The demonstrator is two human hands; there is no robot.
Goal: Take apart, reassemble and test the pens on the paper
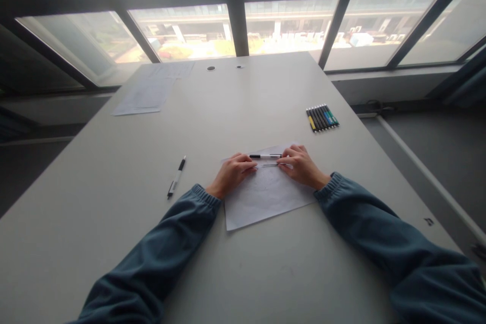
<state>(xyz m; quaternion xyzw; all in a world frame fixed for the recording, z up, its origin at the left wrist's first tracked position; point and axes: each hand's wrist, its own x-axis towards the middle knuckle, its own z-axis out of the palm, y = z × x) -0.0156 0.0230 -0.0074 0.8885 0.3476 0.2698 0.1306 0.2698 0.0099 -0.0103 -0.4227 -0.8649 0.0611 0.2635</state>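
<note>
Both hands' grip on thin rod, pen just beyond.

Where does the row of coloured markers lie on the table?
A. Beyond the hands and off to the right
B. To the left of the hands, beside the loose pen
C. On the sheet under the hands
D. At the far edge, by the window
A: the markers lie in a row on the bare table, farther away than the hands and to their right.
</note>
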